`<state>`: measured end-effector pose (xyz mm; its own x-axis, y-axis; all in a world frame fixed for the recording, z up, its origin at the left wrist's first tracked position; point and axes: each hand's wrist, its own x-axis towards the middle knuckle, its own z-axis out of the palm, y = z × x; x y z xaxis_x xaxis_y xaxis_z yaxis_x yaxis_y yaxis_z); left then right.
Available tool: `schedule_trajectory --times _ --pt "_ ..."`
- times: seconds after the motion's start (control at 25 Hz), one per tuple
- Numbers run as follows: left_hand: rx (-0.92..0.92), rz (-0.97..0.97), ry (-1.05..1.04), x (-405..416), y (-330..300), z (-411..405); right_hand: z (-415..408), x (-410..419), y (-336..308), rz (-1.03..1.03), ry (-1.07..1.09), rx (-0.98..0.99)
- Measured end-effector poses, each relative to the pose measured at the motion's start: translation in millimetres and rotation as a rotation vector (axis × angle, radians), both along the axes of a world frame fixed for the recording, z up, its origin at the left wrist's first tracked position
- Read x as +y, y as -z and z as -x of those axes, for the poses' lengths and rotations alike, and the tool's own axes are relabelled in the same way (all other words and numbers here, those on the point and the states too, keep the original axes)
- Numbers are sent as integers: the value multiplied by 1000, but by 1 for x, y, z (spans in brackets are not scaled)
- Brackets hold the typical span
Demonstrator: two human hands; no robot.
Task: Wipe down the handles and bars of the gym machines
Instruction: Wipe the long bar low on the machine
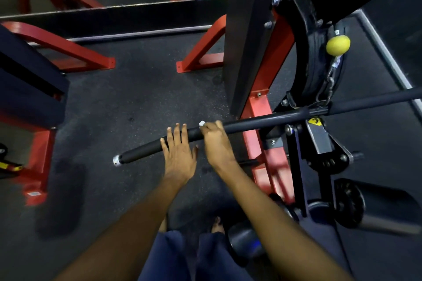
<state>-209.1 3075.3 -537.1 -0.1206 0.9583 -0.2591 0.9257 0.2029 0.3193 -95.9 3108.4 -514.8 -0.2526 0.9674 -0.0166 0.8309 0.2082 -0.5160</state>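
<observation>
The right hand [215, 141] curls over the black lat pulldown bar [251, 123], pinching a small white wipe [202, 123], probably a tissue. The left hand [179, 151] rests flat, fingers straight, on the bar's left grip. Wiping seems underway here; the bar's right half and the roller pads [374, 206] look untouched.

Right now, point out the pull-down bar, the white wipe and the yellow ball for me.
pull-down bar [251, 122], head view, bare shaft right of the hands.
white wipe [202, 123], head view, the corner showing above the right hand's fingers.
yellow ball [338, 44], head view, its rounded middle.
</observation>
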Motion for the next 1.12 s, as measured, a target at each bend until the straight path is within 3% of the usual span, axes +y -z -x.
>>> schedule_trajectory --times 0.04,0.12,0.28,0.4,0.56,0.76,1.12 --pt "0 23 24 -1 -2 2 -7 1 -2 18 -98 -9" --pt "-7 49 74 -2 -13 0 -39 6 -10 30 -65 4" --pt "-48 -81 227 8 -65 -20 -87 -3 -63 -95 256 14" --pt "-18 -162 432 22 -115 -39 -96 -29 -124 -43 541 90" --pt "-45 -307 723 9 -182 -58 -101 -104 -194 -183 918 71" --pt "-163 -471 1042 -61 -229 -70 -80 -226 -240 -201 1252 -240" --pt "-253 -522 1469 -277 -261 -79 -22 -486 -263 -120 1624 -397"
